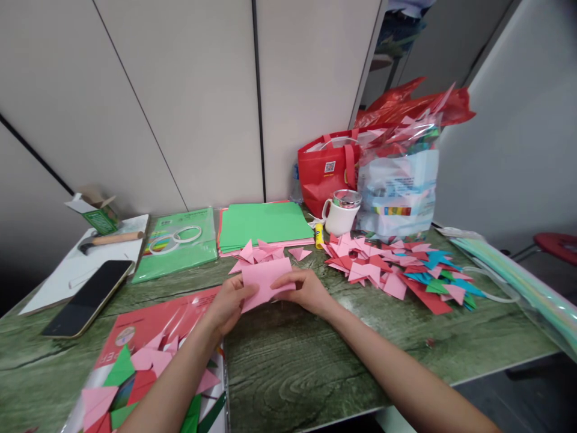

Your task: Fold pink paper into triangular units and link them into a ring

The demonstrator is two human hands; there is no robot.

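Note:
A sheet of pink paper (267, 274) is held up over the middle of the table between my two hands. My left hand (231, 299) pinches its lower left side, thumb in front. My right hand (306, 290) grips the right side, with thumb and fingers closed on the edge. Just behind the sheet lie several folded pink paper pieces (260, 251). Under my left forearm, a red paper pack (135, 328) carries folded pieces in pink, green and red, partly hidden by the arm.
A stack of green sheets (265, 224) lies at the back, beside a glue stick (319, 236) and a white mug (341, 215). Folded pieces (383, 264) are heaped at right. A phone (88, 299), a hammer (110, 240) and tape rolls (186, 234) lie at left. Bags (396, 186) stand behind.

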